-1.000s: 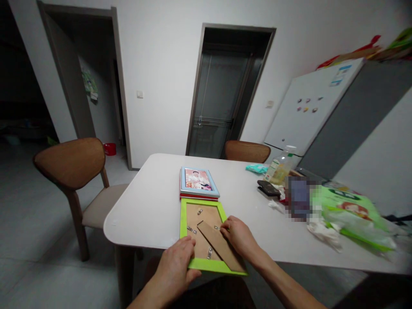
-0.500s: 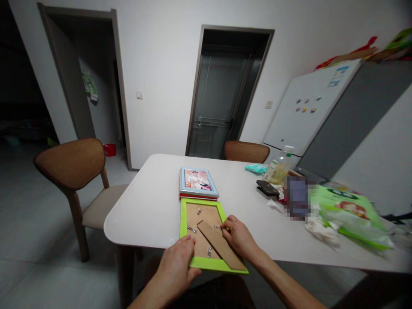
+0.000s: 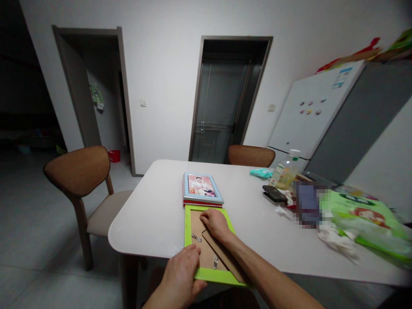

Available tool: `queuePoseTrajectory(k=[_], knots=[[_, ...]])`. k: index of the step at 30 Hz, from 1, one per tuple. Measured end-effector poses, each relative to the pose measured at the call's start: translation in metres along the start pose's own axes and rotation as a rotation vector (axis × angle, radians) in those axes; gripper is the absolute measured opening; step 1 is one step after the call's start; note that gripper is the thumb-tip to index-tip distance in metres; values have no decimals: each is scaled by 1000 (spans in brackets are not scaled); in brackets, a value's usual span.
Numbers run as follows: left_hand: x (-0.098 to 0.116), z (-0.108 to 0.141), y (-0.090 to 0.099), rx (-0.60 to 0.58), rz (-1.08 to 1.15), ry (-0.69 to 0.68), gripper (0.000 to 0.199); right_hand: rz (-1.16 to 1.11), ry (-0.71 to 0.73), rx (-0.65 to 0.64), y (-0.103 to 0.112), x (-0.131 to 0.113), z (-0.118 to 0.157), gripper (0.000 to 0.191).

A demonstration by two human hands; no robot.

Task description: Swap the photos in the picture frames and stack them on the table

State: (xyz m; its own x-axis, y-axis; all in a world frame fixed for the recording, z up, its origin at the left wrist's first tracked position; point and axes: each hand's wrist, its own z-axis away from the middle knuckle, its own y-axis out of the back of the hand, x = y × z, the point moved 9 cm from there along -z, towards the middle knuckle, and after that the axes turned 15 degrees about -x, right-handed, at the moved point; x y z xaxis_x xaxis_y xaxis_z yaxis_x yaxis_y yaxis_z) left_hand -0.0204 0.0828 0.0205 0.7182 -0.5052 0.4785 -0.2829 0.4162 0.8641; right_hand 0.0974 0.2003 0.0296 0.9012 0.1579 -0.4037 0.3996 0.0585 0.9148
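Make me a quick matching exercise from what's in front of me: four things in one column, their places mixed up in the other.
1. Left hand
2. Right hand
3. Pale blue frame
4. Bottle

A. Beside the turquoise packet
B. Over the far part of the brown backing board
C. Picture side up, beyond the green frame
D. At the green frame's near-left corner

Pairs: 1-D, 2-B, 3-C, 4-A.

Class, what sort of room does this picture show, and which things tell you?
Probably a home dining area: a white table, a wooden chair beside it, and a fridge with small magnets nearby.
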Motion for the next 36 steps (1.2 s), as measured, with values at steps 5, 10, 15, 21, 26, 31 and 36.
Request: queuePoseTrajectory(k=[5, 10, 15, 21, 26, 31, 36], knots=[[-1, 4, -2, 10, 30, -4, 58, -60, -141, 4, -4, 25, -23, 14], [-1, 8, -3, -4, 28, -9, 59, -125, -226, 17, -3, 41, -35, 17], [0, 11, 2, -4, 2, -11, 59, -197, -199, 57, 6, 38, -28, 20], [41, -8, -10, -94, -75, -141, 61, -287, -127, 88, 19, 44, 4, 29], [60, -23, -26, -105, -50, -204, 40, -470, -91, 178, 41, 64, 49, 25], [61, -3, 5, 160, 201, -302, 39, -1033, -206, 278, 30, 78, 92, 31], [48, 20, 41, 509, 913, -394, 15, -1509, -130, -18, -33, 10, 98, 52]])
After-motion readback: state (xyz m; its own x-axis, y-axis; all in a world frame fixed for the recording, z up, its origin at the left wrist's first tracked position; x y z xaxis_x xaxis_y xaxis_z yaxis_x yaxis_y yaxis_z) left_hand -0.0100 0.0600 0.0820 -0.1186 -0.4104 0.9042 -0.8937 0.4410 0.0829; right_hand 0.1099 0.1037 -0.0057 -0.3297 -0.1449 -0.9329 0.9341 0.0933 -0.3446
